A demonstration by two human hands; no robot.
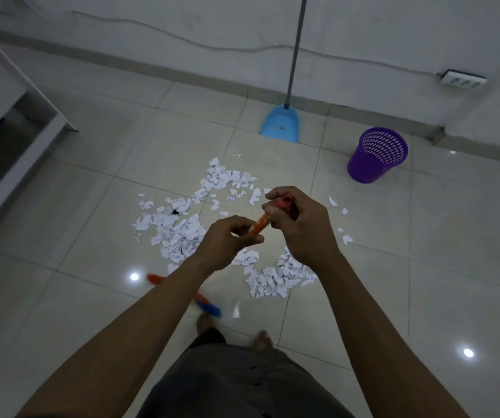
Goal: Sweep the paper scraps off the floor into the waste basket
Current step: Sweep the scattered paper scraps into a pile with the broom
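On the tiled floor point(423, 236), seen from the head camera, the paper scraps point(182, 230) lie in a loose ring ahead of the feet, with the purple waste basket point(377, 155) well apart at the far right and the blue dustpan point(280, 123) against the wall. Both hands clench the orange broom handle point(259, 223): left hand point(227, 239) lower, right hand point(300, 224) capping the top. The blurred broom head point(209, 306) sits near the feet. Short, low strokes, drawing stray scraps inward into one heap before fetching the dustpan, would likely work best.
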